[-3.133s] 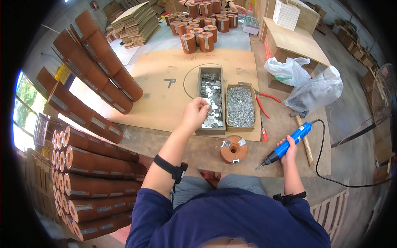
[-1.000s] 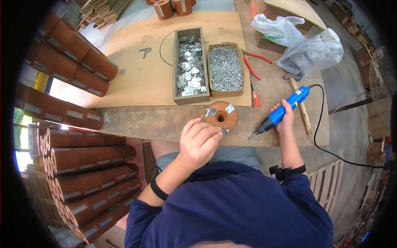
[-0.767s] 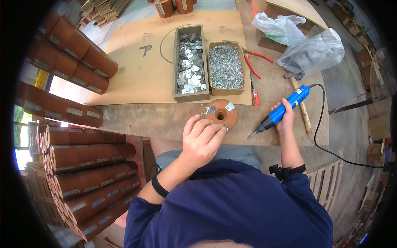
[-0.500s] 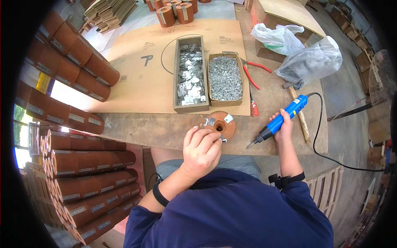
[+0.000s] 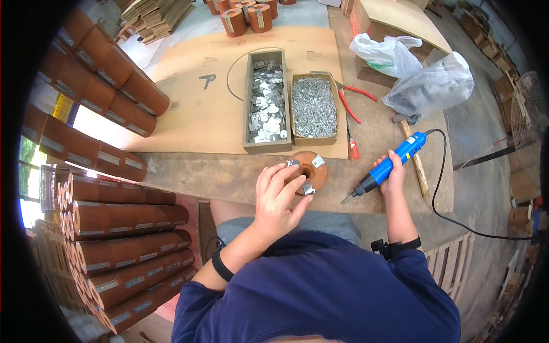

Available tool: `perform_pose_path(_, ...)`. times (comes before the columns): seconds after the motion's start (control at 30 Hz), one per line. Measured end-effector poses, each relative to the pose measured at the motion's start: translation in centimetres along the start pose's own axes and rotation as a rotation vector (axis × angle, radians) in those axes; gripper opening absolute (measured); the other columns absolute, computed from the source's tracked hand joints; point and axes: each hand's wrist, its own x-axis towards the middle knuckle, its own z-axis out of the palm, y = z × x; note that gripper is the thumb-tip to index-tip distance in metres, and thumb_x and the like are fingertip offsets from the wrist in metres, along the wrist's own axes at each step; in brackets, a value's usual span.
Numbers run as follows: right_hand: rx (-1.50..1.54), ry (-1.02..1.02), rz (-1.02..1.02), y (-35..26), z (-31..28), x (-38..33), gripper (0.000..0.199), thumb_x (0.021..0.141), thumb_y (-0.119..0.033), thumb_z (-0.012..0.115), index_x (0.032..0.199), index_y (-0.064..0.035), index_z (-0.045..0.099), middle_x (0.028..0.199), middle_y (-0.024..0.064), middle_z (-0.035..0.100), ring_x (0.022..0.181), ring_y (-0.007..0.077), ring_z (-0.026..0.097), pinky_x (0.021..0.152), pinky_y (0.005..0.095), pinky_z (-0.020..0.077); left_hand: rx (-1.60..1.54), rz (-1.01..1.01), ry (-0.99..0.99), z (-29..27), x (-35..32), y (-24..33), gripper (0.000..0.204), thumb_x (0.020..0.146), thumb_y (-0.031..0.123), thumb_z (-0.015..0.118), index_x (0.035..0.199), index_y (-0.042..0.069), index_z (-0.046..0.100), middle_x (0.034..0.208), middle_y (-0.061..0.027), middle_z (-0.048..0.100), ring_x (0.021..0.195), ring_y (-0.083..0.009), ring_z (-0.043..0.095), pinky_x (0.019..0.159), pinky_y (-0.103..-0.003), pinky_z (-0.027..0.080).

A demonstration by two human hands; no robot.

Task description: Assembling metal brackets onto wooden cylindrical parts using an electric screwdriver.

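A reddish-brown cylinder point(image 5: 321, 174) with a central hole stands at the table's front edge. Small metal plates lie on its top: one plate point(image 5: 318, 161) at the upper right, another point(image 5: 308, 187) at the lower side. My left hand point(image 5: 277, 197) curls round the cylinder's left side, its thumb and index tips beside the lower plate; the hand hides part of the top. In my right hand point(image 5: 393, 176) is a blue electric screwdriver point(image 5: 393, 164), its bit pointing down and left above the tabletop, apart from the cylinder.
Beyond the cylinder stand a wooden box point(image 5: 249, 120) of metal plates and a carton point(image 5: 314, 108) of screws. Red-handled pliers point(image 5: 357, 91), a red screwdriver point(image 5: 353, 150), a hammer point(image 5: 422, 171) and plastic bags point(image 5: 429, 83) lie rightward. Cylinder stacks point(image 5: 131, 228) rise at left; a cord point(image 5: 443, 194) trails right.
My left hand has shifted slightly, its thumb now spread toward the lower plate. That plate now shows more and lies further in on the cylinder's top. The right hand stays nearly still.
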Motion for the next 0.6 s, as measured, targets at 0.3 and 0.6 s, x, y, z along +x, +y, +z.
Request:
perform_pose_path(0.3, -0.013, 0.01, 0.016, 0.2, -0.1, -0.3, 0.027, 0.075, -0.02, 0.064, 0.089, -0.0041, 0.047, 0.074, 0.0082, 0.053, 0.065, 0.0199, 0.056, 0.06, 0.0368, 0.0509, -0.014, 0.011, -0.033, 0.8, -0.9, -0.7, 0.035, 0.058, 0.006, 0.074, 0.092, 0.004, 0.063, 0.11, -0.0118, 0.057, 0.106, -0.0358, 0.048, 0.088, -0.045, 0.039)
perform_pose_path(0.6, 0.013, -0.019, -0.002, 0.3, -0.3, 0.6, 0.029, 0.075, -0.019, 0.063, 0.093, -0.0037, 0.046, 0.076, 0.0088, 0.053, 0.067, 0.0211, 0.056, 0.062, 0.0377, 0.0509, -0.091, 0.033, 0.019, 1.4, -0.6, -1.2, 0.035, 0.059, 0.003, 0.073, 0.092, 0.002, 0.062, 0.107, -0.011, 0.059, 0.105, -0.0365, 0.048, 0.089, -0.043, 0.04)
